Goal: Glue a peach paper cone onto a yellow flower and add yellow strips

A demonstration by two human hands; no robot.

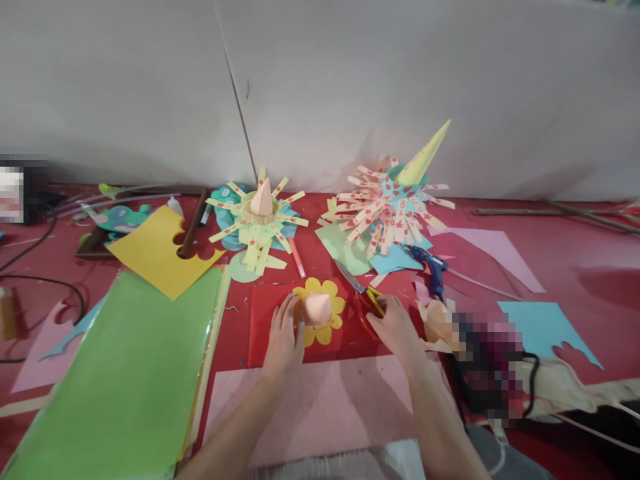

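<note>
A yellow paper flower [323, 335] with a small peach paper cone [319, 309] at its centre lies on a red sheet [263, 317] in front of me. My left hand [286, 332] rests over the flower's left petals, fingers stretched out and the thumb close beside the cone. To the right, my right hand [397, 327] has its fingers closed around the handles of a pair of scissors [358, 285]. The blades point up and left, away from me. Part of the handles is hidden by my fingers.
Two fringed paper crafts with cones, a smaller one [258, 220] and a taller one [400, 200], stand by the wall. A blue glue gun [436, 270] lies right of the scissors. Green sheets [125, 373] and a cut yellow sheet [165, 253] are at left; a pink marker [297, 257] lies behind the flower.
</note>
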